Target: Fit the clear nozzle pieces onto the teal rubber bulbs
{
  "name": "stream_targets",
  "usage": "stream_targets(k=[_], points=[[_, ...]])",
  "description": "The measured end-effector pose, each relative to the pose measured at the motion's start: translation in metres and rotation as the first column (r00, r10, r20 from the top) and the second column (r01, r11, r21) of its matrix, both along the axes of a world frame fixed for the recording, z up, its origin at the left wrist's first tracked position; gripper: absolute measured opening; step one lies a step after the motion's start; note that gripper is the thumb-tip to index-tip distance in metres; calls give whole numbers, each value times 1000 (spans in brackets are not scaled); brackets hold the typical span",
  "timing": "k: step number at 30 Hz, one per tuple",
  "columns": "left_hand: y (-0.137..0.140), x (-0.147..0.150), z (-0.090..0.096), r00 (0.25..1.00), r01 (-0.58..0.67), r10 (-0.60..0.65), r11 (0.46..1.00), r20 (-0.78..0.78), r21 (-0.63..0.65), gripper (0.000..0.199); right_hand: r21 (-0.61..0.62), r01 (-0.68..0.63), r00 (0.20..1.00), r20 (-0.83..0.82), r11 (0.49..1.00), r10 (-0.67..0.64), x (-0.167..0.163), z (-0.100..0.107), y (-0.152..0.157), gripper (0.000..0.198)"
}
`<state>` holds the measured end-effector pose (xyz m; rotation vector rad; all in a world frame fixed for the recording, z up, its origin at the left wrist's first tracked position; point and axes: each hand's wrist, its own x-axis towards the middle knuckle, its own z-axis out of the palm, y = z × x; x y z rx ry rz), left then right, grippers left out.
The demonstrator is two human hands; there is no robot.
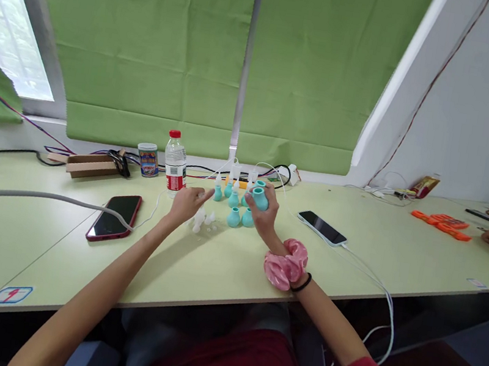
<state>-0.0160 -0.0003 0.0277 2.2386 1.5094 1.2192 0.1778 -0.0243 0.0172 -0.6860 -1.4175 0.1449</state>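
Your right hand (268, 211) has its grip closed around turquoise, pear-shaped bulbs (260, 199) of matte, soft-looking material; two round mouths are visible, one above the other, at the thumb side of the fingers. Your left hand (188, 204) is just above a small pile of white translucent plastic pieces (198, 220), and its index finger points to the nearest standing bulb. I cannot tell if this left grip contains something small.

On the pale yellow-green desk (212, 271), between your two hands, I count about six more turquoise bulbs (234, 217). Two of them, in the front, show no tip; at least two of those behind carry a white pointed tip (235, 185). The white pieces are several, but they lie too close for an exact count.

There are two phones: one in a dark red case (115, 218) at left, one in a white case (322, 228) at right.

For containers, you have one clear plastic bottle with a red cap (176, 163), whose level I cannot read, one printed metal can (148, 160), whose inside is hidden, and one open brown cardboard box (92, 165), with a black cable bundle (119, 162) at its right end.
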Motion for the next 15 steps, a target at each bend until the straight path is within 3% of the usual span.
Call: stream_targets(k=[5, 10, 15], points=[[21, 19, 8, 931, -110, 105, 994, -349, 6, 41, -159, -84, 995, -60, 984, 75, 37, -2, 9, 25], [53, 42, 0, 778, -180, 43, 971, -627, -157, 27, -216, -133, 991, -34, 967, 128, 62, -20, 9, 25], [68, 45, -9, 667, -227, -30, 944, -745, -241, 28, -264, -125, 987, 61, 956, 146, 74, -34, 17, 27]])
